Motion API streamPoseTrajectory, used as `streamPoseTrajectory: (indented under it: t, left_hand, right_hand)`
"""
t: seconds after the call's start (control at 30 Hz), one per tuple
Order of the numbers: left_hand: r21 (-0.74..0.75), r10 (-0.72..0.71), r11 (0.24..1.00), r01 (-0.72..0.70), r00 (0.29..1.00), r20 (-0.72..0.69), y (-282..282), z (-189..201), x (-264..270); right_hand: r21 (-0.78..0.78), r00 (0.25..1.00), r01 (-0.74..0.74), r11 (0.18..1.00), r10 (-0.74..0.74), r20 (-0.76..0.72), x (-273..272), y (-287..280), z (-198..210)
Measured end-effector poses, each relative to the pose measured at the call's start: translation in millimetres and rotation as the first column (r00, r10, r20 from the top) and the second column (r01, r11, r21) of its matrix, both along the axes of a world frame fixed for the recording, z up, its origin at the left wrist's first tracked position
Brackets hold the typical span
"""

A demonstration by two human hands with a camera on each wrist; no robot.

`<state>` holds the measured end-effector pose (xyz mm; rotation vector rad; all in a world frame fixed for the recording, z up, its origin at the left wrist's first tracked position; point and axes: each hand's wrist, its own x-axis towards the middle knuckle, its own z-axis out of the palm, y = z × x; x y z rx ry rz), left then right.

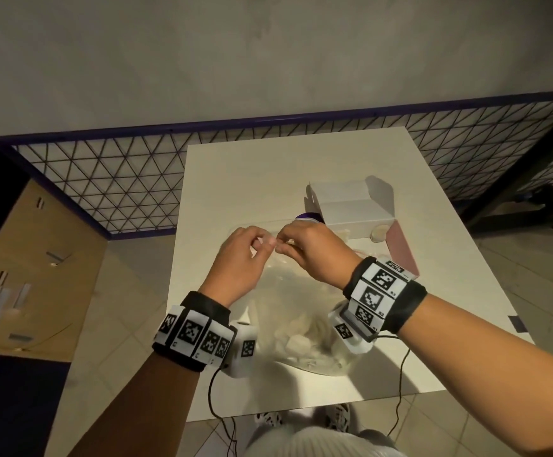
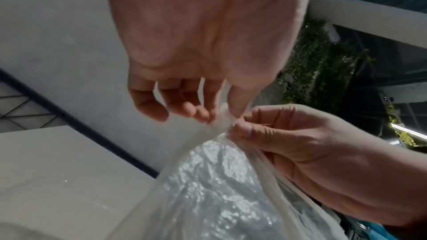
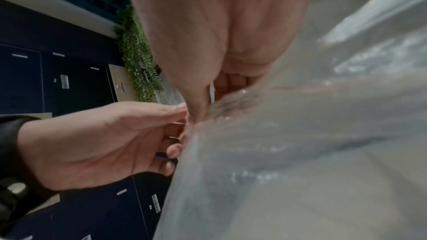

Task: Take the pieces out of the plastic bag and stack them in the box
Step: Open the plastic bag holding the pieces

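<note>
A clear plastic bag (image 1: pixel 296 311) stands on the white table (image 1: pixel 268 179), holding several pale pieces (image 1: pixel 296 341) at its bottom. Its neck is gathered into a twisted knot (image 2: pixel 221 121). My left hand (image 1: pixel 239 258) pinches the knot from the left with thumb and forefinger. My right hand (image 1: pixel 314 249) pinches the same knot from the right, fingers curled. In the right wrist view the bag (image 3: pixel 289 152) fills the right side. A white box (image 1: pixel 351 206) with its lid flap up sits behind the hands.
A pink sheet (image 1: pixel 402 249) lies right of the box. A small pale piece (image 1: pixel 379 233) sits at the box's front. A wire mesh fence (image 1: pixel 120 179) runs behind the table, a wooden cabinet (image 1: pixel 31 268) stands at left. Wrist cables (image 1: pixel 400 384) hang off the near edge.
</note>
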<state>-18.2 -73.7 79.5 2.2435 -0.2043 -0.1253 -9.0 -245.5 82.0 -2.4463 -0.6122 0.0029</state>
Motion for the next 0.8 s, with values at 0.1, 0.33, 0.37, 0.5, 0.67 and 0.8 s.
streamPoseTrajectory:
  t: [0.1, 0.33, 0.37, 0.5, 0.67, 0.8]
  left_hand:
    - [-0.176, 0.089, 0.979, -0.104, 0.992, -0.090, -2.5, 7.3, 0.5]
    - [-0.345, 0.204, 0.904, -0.252, 0.964, -0.169, -10.6, 9.0, 2.0]
    - [-0.339, 0.225, 0.904, -0.262, 0.964, -0.145, -11.0, 7.6, 1.5]
    - [-0.367, 0.309, 0.871, -0.327, 0.945, -0.109, -6.4, 2.7, 2.0]
    - [-0.393, 0.376, 0.827, -0.402, 0.915, -0.143, 5.6, -2.6, 4.2]
    - [-0.425, 0.452, 0.774, -0.469, 0.880, -0.148, 30.3, -0.8, 11.7]
  right_hand:
    - [0.005, 1.000, -0.019, 1.000, 0.019, 0.012, 1.3, 1.8, -2.2]
    - [-0.065, 0.995, -0.076, 0.995, 0.080, 0.053, -1.9, 0.4, -0.4]
    - [-0.083, 0.996, -0.064, 0.995, 0.069, 0.057, -3.0, -4.3, -1.2]
    - [-0.151, 0.994, 0.000, 0.989, 0.016, 0.107, -11.5, -32.1, -7.0]
    - [-0.311, 0.995, 0.066, 0.948, -0.037, 0.098, -20.4, -57.8, -13.6]
    - [-0.413, 0.991, 0.129, 0.901, -0.101, 0.088, -28.2, -93.6, -11.7]
